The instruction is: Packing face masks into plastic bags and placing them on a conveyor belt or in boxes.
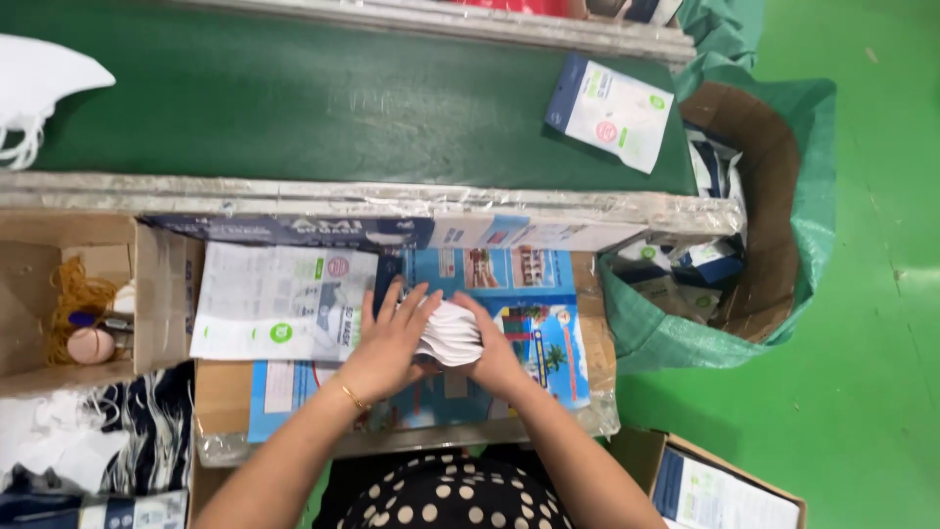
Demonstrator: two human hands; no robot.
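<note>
Both my hands press together on a small stack of white folded face masks over a blue printed sheet on the work surface. My left hand, with a thin gold bangle at the wrist, cups the stack from the left. From the right, my right hand closes on the same stack. A flat white pouch with printed markings lies just left of my left hand.
A green conveyor belt runs across the top, carrying a filled mask pouch and a loose white mask. A cardboard bin lined with green sacking holds packed pouches at right. A small box with rubber bands sits at left.
</note>
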